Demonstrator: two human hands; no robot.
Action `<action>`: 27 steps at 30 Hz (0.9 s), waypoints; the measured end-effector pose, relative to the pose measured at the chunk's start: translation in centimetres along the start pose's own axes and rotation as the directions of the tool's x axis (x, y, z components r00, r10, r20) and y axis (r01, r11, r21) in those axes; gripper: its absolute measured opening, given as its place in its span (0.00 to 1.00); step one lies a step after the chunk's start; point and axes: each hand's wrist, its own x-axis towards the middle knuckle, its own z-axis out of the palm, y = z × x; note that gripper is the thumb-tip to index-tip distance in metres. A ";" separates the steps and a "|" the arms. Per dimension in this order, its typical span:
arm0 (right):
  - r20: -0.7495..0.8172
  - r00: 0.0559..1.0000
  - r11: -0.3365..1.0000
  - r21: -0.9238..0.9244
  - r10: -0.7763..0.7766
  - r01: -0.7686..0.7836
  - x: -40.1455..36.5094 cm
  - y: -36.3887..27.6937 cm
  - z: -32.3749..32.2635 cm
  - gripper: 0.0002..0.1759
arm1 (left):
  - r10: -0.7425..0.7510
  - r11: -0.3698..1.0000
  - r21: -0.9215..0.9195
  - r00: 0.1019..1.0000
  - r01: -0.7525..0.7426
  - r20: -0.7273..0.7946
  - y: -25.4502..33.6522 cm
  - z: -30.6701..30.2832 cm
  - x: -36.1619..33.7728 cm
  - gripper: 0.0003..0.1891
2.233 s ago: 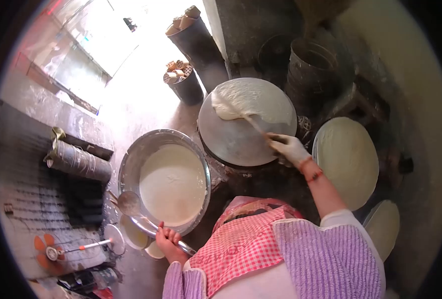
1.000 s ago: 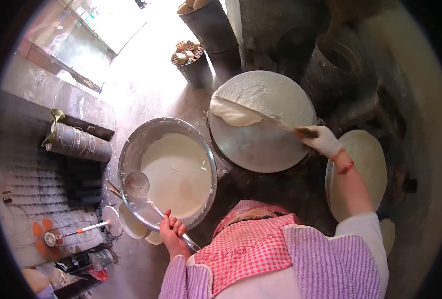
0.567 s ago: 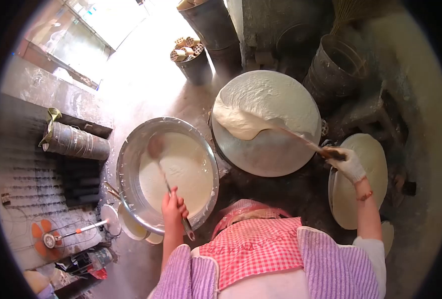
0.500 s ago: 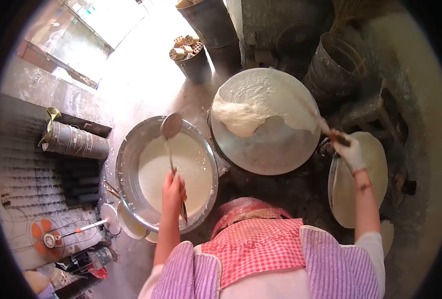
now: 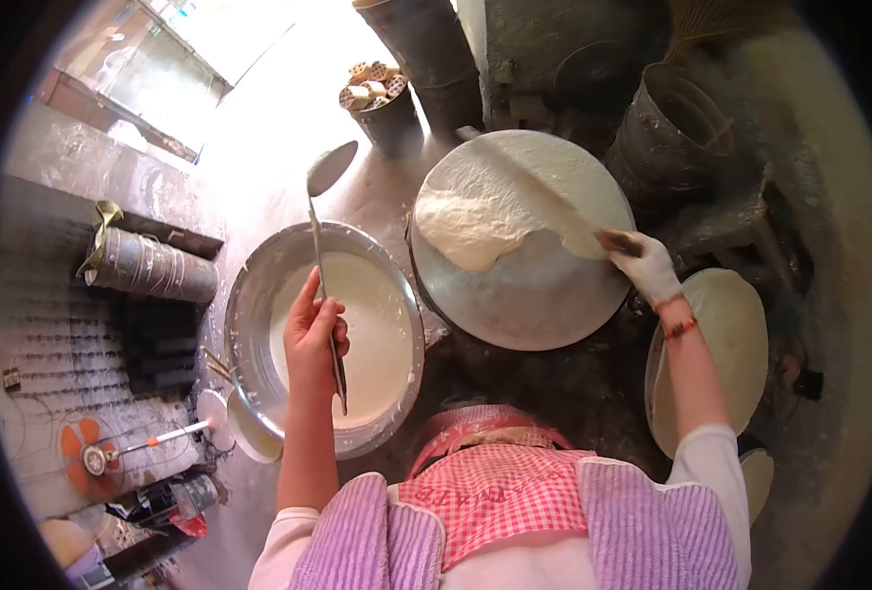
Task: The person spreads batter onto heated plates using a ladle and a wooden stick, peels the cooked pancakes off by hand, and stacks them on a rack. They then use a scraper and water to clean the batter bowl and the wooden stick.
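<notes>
My left hand is wrapped round the handle of a metal ladle, its bowl raised beyond the far rim of a wide metal basin. Pale liquid batter fills the basin. In a white glove, my right hand grips the brown handle of a long flat spreader, blurred by motion. The spreader stretches over a round griddle. Batter covers the griddle's far half, with a thick, uneven front edge; the near half is bare metal.
Right of the griddle lies a large round of thin pancakes. Behind it stand a dark metal drum and a bucket of perforated briquettes. An orange fan and a horizontal metal cylinder are at the left.
The ladle has risen up and away from over the basin, its bowl now tilted. My right hand has moved left to the griddle's edge, and the spreader now reaches across to its far left.
</notes>
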 end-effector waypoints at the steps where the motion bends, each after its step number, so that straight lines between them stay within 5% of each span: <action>1: 0.156 0.986 0.993 -0.100 -0.052 0.069 0.1 -1.7 1.5 0.17 | -0.008 0.999 0.047 1.000 0.009 -0.015 -0.6 -0.1 -0.6 0.26; 5: 0.299 0.952 0.983 -0.185 0.063 -0.007 -4.3 -3.5 3.0 0.18 | -0.007 0.978 0.206 1.000 0.004 0.012 -2.2 -2.0 -3.7 0.26; 8: 0.217 0.969 0.974 -0.216 0.116 -0.068 -6.4 -2.5 -0.4 0.19 | -0.046 0.964 0.261 0.999 0.051 -0.025 -2.5 -1.7 -6.3 0.25; 10: -0.022 0.989 0.987 0.075 0.147 -0.145 -6.0 0.3 -1.3 0.20 | 0.012 0.897 0.441 0.998 -0.035 0.054 -3.1 -1.3 -6.9 0.24; 11: 0.007 0.997 0.994 -0.068 -0.083 0.083 -4.3 2.3 -1.3 0.20 | 0.005 0.878 0.477 0.999 -0.029 0.051 -3.3 -0.5 -6.9 0.23; 12: 0.007 0.996 0.994 -0.068 -0.090 0.090 -3.9 1.4 -0.6 0.20 | 0.012 0.879 0.476 0.999 -0.034 0.050 -4.1 -0.1 -6.7 0.23; 14: 0.218 0.975 0.999 -0.016 0.042 -0.040 -3.8 -1.5 3.1 0.21 | 0.216 0.716 0.641 0.961 -0.278 0.176 -6.6 0.1 -6.2 0.23; 17: 0.306 0.947 0.983 0.122 0.095 -0.137 -5.7 -1.1 5.4 0.21 | 0.228 0.676 0.677 0.956 -0.292 0.186 -8.1 0.5 -8.2 0.22; 18: 0.258 0.955 0.988 -0.089 0.148 -0.129 -8.0 -4.0 5.0 0.20 | 0.232 0.685 0.665 0.955 -0.296 0.186 -8.3 0.3 -8.7 0.22; 19: 0.234 0.952 0.980 -0.027 0.196 -0.196 -9.8 -3.7 4.7 0.18 | 0.205 0.710 0.644 0.959 -0.284 0.197 -8.7 -0.4 -9.4 0.22; 20: 0.178 0.982 0.993 -0.086 -0.068 0.085 -10.5 0.8 4.5 0.17 | 0.191 0.733 0.617 0.957 -0.287 0.218 -9.1 -1.1 -10.0 0.22; 21: 0.192 0.977 0.994 -0.072 0.094 -0.081 -13.2 -1.0 3.8 0.17 | 0.155 0.731 0.623 0.957 -0.278 0.245 -8.8 -1.6 -10.6 0.23; 23: 0.083 0.989 0.991 0.047 0.118 -0.123 -18.1 2.2 4.2 0.21 | 0.055 0.750 0.619 0.954 -0.235 0.294 -8.5 -2.9 -12.3 0.24; 24: -0.008 0.996 0.979 -0.183 0.086 -0.086 -20.6 4.4 4.8 0.26 | -0.001 0.772 0.603 0.948 -0.201 0.318 -8.4 -3.2 -12.6 0.24; 25: -0.039 0.983 0.979 -0.089 0.178 -0.181 -23.1 4.3 5.7 0.31 | 0.004 0.769 0.600 0.940 -0.220 0.340 -7.7 -3.0 -12.7 0.24; 26: -0.081 0.965 0.967 0.078 0.249 -0.243 -25.0 11.2 7.2 0.35 | 0.069 0.723 0.591 0.890 -0.356 0.452 -7.1 -2.6 -12.8 0.24; 27: -0.120 0.914 0.920 0.001 0.389 -0.391 -26.0 11.3 8.2 0.36 | 0.120 0.668 0.570 0.826 -0.478 0.551 -6.9 -2.3 -12.7 0.25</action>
